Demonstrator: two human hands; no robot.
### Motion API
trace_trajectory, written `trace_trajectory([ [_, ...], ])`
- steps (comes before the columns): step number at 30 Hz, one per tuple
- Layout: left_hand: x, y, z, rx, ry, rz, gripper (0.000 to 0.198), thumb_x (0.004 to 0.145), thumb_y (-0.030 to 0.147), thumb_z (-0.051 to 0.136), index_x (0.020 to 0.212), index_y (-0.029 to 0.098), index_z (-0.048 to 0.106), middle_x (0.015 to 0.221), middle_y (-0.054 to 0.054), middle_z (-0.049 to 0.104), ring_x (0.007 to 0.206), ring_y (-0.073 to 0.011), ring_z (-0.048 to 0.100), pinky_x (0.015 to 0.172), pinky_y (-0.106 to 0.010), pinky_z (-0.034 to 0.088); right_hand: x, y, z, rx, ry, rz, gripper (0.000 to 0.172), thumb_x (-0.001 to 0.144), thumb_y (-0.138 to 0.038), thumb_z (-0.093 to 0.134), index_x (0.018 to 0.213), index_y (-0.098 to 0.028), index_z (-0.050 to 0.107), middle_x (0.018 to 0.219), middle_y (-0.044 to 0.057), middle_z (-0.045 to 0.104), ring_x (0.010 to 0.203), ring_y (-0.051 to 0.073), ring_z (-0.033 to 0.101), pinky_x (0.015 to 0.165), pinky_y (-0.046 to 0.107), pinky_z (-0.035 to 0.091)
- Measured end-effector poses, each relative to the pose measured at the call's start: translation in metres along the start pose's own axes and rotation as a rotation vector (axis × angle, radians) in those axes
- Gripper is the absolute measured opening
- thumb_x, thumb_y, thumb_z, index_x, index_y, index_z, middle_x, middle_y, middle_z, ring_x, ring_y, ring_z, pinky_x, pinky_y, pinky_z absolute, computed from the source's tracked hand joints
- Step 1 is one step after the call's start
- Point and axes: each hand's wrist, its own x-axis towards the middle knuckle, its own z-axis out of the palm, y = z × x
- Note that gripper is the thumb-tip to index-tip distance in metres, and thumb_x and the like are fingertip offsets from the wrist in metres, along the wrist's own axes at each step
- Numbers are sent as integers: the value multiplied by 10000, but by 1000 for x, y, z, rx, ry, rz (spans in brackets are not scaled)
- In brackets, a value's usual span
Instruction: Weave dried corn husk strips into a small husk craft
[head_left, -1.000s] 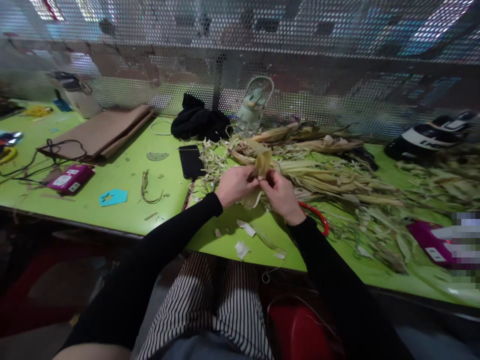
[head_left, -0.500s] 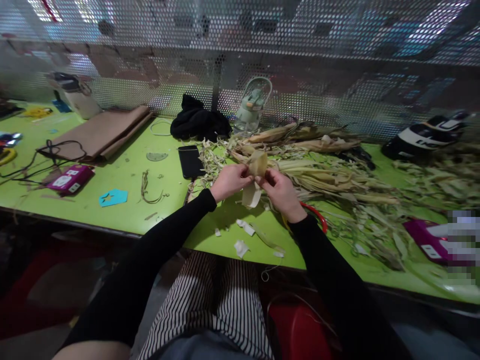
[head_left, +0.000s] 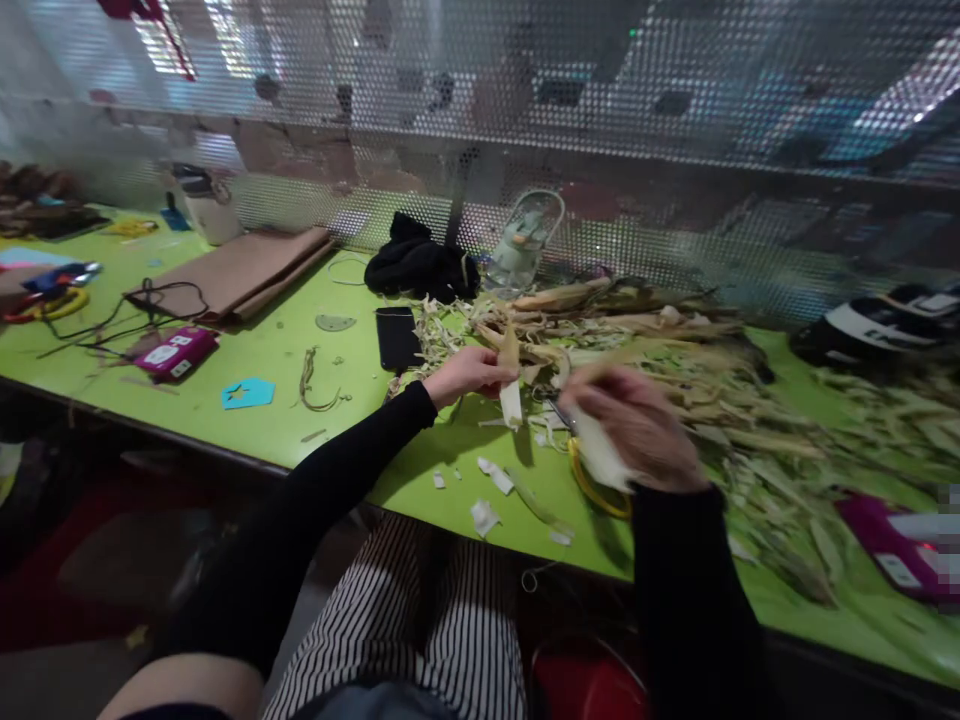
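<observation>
My left hand [head_left: 466, 376] pinches a small strip of dried corn husk [head_left: 509, 350], held upright above the table; a white part shows at its lower end. Off to the right, my right hand [head_left: 637, 420] is raised and smeared by motion. Its fingers are closed on another piece of husk [head_left: 602, 452], pale and white on its lower side. Under that hand lie scissors with a yellow handle [head_left: 589, 488], partly covered. White scraps [head_left: 485, 517] and a thin husk strip [head_left: 536, 505] lie on the green table near its front edge.
Heaped husks [head_left: 637, 300] spread behind and right of my hands. A black phone [head_left: 397, 338], black cloth [head_left: 416, 262] and clear bottle [head_left: 517, 245] stand or lie behind. Purple power strips [head_left: 176, 354] sit at both sides. A perforated metal screen [head_left: 300, 150] closes the back.
My hands were together on one piece of husk. My right hand has moved right and away with a piece of husk, while the left keeps a strip. The view has shifted slightly.
</observation>
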Motion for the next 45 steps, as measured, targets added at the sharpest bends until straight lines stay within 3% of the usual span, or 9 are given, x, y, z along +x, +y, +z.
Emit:
trace_trajectory([
  [5,-4,-2,10,-6,-77,32,99,831,8,605,810,101,632,611,33,607,531,-52,569,587,-188,494,7,15,22,137,-19,185,438,678,-489,855,925,-202,635,807,9,698,740,172,643,696,317,523],
  [13,-13,7,5,141,-179,152,133,851,52,563,764,120,637,730,4,649,648,-72,599,712,-229,536,16,28,25,121,160,172,542,553,-522,910,777,-235,509,731,-30,625,672,147,592,673,308,519],
  [16,-15,7,5,170,-241,189,108,874,113,570,789,120,637,771,-20,661,684,-86,610,727,-242,538,14,28,22,39,128,123,473,598,-490,895,780,-240,536,712,-24,619,664,163,586,697,335,529],
  [19,-15,3,8,200,-161,175,190,931,274,573,850,125,657,794,-38,673,670,-102,608,688,-249,524,14,31,22,18,83,108,427,638,-474,864,807,-243,548,724,-15,610,671,171,578,681,333,517],
  [23,-10,-4,12,320,61,253,254,931,251,568,711,139,626,677,-9,619,606,-96,546,637,-223,469,16,38,28,-28,170,110,463,624,-471,861,871,-236,548,785,-6,620,727,173,584,701,324,503],
  [28,-3,-5,10,-55,141,251,244,960,248,546,750,139,607,646,21,576,586,-78,543,609,-194,460,12,30,29,-40,-12,192,511,719,-622,770,975,-196,651,928,50,683,833,204,603,758,331,478],
  [32,-4,-2,10,-385,99,159,152,974,249,548,933,136,641,808,-27,713,669,-73,618,617,-169,446,7,21,29,33,-103,244,550,754,-701,716,951,-188,698,866,25,666,793,183,571,745,310,440],
  [40,-11,4,14,-546,-36,57,233,1008,261,503,1140,126,641,972,-103,774,730,-137,689,724,-250,507,6,23,45,216,-180,348,545,721,-721,737,803,-206,578,713,-4,601,640,136,514,609,286,421],
  [45,-12,13,10,-696,7,140,224,1020,226,474,969,132,670,808,-39,716,752,-120,665,792,-238,492,3,18,42,232,-307,399,499,761,-676,737,791,-206,571,636,-39,534,569,99,434,542,252,351],
])
